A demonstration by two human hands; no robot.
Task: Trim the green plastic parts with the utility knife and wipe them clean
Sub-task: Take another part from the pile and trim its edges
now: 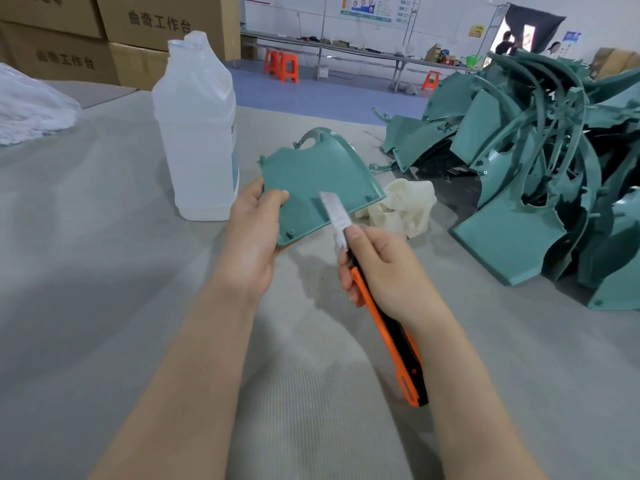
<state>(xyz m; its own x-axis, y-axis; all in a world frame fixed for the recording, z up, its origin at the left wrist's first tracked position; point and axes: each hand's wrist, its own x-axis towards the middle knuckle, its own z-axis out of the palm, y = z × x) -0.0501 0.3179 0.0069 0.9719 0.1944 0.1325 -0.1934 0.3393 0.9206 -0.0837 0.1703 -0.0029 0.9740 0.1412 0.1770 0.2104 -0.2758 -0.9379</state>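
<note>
My left hand (254,233) grips the near left corner of a flat green plastic part (317,178), held tilted above the grey table (104,271). My right hand (381,271) grips an orange and black utility knife (391,334). Its extended blade (334,216) lies against the part's near right edge, with my thumb on the knife's front end. A crumpled cream cloth (405,206) lies on the table just behind the part.
A tall translucent plastic bottle (195,133) stands left of the part. A big heap of green plastic parts (540,168) fills the right side. A white bag (31,109) lies far left, cardboard boxes (104,32) behind. Orange stools (282,65) and people stand in the background.
</note>
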